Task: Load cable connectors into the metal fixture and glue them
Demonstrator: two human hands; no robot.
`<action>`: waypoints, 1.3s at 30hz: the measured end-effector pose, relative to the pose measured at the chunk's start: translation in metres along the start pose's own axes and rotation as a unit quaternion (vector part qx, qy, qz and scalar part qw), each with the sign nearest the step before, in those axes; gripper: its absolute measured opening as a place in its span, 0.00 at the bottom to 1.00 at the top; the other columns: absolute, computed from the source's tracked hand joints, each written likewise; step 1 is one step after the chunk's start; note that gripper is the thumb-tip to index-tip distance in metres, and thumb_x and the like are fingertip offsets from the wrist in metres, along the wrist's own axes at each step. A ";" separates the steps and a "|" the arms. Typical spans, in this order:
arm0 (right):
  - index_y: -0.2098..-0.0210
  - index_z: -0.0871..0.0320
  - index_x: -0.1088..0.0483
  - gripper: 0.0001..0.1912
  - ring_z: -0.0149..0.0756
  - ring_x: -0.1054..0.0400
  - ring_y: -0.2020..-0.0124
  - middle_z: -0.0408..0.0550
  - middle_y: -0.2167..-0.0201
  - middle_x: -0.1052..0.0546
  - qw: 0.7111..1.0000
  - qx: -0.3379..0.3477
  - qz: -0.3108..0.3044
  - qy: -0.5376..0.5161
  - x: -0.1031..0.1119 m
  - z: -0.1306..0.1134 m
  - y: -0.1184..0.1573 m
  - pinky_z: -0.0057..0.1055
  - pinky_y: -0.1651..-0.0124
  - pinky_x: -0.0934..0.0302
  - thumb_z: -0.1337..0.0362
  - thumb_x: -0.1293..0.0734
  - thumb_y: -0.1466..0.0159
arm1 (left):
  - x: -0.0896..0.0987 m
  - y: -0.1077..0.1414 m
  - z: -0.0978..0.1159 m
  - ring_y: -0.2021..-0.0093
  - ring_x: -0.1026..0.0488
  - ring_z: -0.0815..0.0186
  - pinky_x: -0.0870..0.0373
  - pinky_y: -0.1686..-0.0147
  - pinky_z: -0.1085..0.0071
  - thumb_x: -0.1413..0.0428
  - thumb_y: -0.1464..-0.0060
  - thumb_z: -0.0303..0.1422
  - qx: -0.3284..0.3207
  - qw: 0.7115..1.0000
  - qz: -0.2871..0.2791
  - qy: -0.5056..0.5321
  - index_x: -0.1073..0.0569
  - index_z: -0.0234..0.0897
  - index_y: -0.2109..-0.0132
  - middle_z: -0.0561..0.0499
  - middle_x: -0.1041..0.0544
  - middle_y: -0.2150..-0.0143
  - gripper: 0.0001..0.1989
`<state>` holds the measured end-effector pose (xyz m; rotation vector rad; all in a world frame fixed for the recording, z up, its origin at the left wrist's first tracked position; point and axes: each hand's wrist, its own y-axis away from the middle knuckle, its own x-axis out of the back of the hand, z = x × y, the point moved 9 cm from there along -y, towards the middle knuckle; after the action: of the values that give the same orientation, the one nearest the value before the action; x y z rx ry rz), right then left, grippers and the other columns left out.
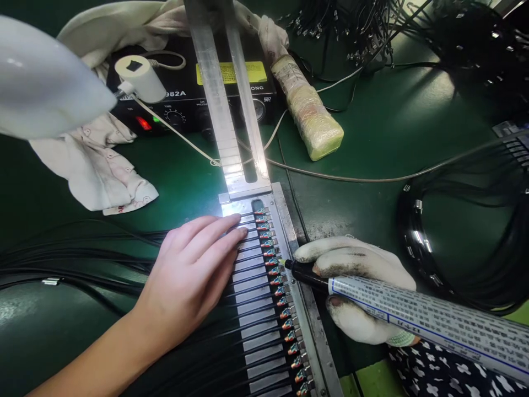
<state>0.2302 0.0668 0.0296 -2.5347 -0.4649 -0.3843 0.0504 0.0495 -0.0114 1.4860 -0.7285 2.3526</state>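
A metal fixture (252, 309) runs from the centre to the bottom edge, holding a row of black cables with small connectors (274, 270) and coloured wires at their ends. My bare left hand (198, 259) lies over the upper cables, its fingers extended and fingertips on the fixture near the top connectors. In a white glove with grey smudges, my right hand (359, 286) grips a large white tube with a black nozzle (413, 314). The nozzle's pale tip is at a connector in the upper part of the row.
Behind the fixture stands a black control box (185, 110) under a slotted metal bar (215, 105). A wrapped yellowish block (309, 116), cloth (103, 165), a white lamp shade (45, 82) and a coiled cable bundle (417, 237) surround it on the green table (363, 149).
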 end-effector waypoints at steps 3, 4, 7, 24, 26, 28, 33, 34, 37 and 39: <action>0.65 0.62 0.28 0.08 0.41 0.21 0.65 0.57 0.66 0.19 1.000 0.008 -0.008 0.003 -0.001 -0.001 0.000 0.32 0.63 0.24 0.72 0.34 0.47 | 0.001 0.000 0.000 0.44 0.32 0.52 0.33 0.48 0.52 0.44 0.40 0.24 -0.001 1.000 0.000 -0.003 0.32 0.35 0.42 0.42 0.27 0.41 0.19; 0.65 0.62 0.28 0.09 0.41 0.21 0.65 0.57 0.66 0.19 1.000 0.009 -0.012 0.005 -0.001 -0.002 0.000 0.32 0.63 0.24 0.72 0.34 0.47 | 0.001 0.000 0.000 0.44 0.32 0.52 0.33 0.48 0.52 0.44 0.40 0.24 -0.001 1.000 0.001 -0.004 0.31 0.35 0.42 0.42 0.27 0.41 0.19; 0.65 0.62 0.28 0.08 0.40 0.21 0.65 0.57 0.66 0.19 1.000 0.008 -0.011 0.011 0.000 -0.002 0.000 0.31 0.63 0.24 0.73 0.34 0.46 | 0.001 0.001 0.000 0.44 0.32 0.52 0.33 0.47 0.52 0.44 0.40 0.25 0.000 1.000 0.000 -0.005 0.32 0.36 0.42 0.42 0.27 0.41 0.19; 0.67 0.62 0.27 0.09 0.39 0.22 0.65 0.55 0.67 0.19 1.000 0.011 0.012 0.002 0.001 -0.003 0.005 0.30 0.62 0.25 0.73 0.36 0.48 | 0.000 0.001 0.000 0.43 0.32 0.52 0.33 0.47 0.51 0.45 0.40 0.24 0.002 1.000 -0.004 -0.002 0.32 0.36 0.41 0.42 0.27 0.41 0.20; 0.67 0.63 0.27 0.09 0.39 0.22 0.66 0.55 0.67 0.19 1.000 0.018 0.003 0.007 0.000 -0.003 0.003 0.30 0.62 0.25 0.73 0.35 0.48 | 0.000 0.000 0.000 0.43 0.32 0.53 0.33 0.47 0.52 0.45 0.40 0.24 0.001 1.000 -0.004 -0.003 0.32 0.36 0.41 0.42 0.27 0.41 0.20; 0.66 0.63 0.27 0.08 0.39 0.21 0.65 0.56 0.67 0.19 1.000 0.026 -0.005 0.015 0.000 -0.004 0.002 0.29 0.62 0.25 0.72 0.34 0.47 | 0.000 -0.001 0.000 0.44 0.32 0.53 0.33 0.47 0.52 0.45 0.40 0.24 -0.001 1.000 -0.002 -0.003 0.32 0.37 0.41 0.42 0.27 0.41 0.20; 0.64 0.60 0.29 0.05 0.39 0.21 0.61 0.52 0.63 0.19 0.999 0.026 -0.004 0.036 0.005 -0.013 0.011 0.31 0.59 0.25 0.67 0.33 0.41 | -0.001 0.000 0.000 0.44 0.32 0.53 0.33 0.47 0.52 0.45 0.39 0.24 0.001 1.000 0.000 -0.004 0.33 0.37 0.41 0.42 0.27 0.41 0.20; 0.63 0.59 0.29 0.06 0.40 0.22 0.60 0.52 0.62 0.19 0.999 0.019 0.005 0.035 0.007 -0.014 0.014 0.32 0.58 0.25 0.65 0.32 0.40 | -0.001 0.001 0.000 0.43 0.32 0.53 0.34 0.47 0.52 0.46 0.39 0.24 0.001 1.000 0.000 -0.004 0.33 0.37 0.41 0.42 0.27 0.41 0.20; 0.62 0.59 0.29 0.07 0.41 0.22 0.59 0.51 0.61 0.19 0.999 0.000 0.018 0.030 0.011 -0.017 0.021 0.34 0.59 0.24 0.63 0.32 0.39 | -0.001 0.002 0.000 0.43 0.33 0.53 0.34 0.47 0.52 0.46 0.39 0.25 -0.001 1.000 0.002 -0.001 0.33 0.37 0.41 0.42 0.27 0.41 0.20; 0.63 0.59 0.29 0.06 0.41 0.22 0.61 0.51 0.63 0.19 0.999 0.005 -0.003 0.038 0.007 -0.019 0.020 0.32 0.61 0.24 0.67 0.32 0.41 | -0.001 0.002 -0.001 0.43 0.33 0.53 0.34 0.46 0.53 0.46 0.39 0.25 0.000 1.000 0.003 0.000 0.33 0.38 0.41 0.43 0.28 0.41 0.20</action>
<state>0.2410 0.0418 0.0382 -2.4993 -0.4442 -0.4785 0.0494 0.0484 -0.0128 1.4869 -0.7340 2.3560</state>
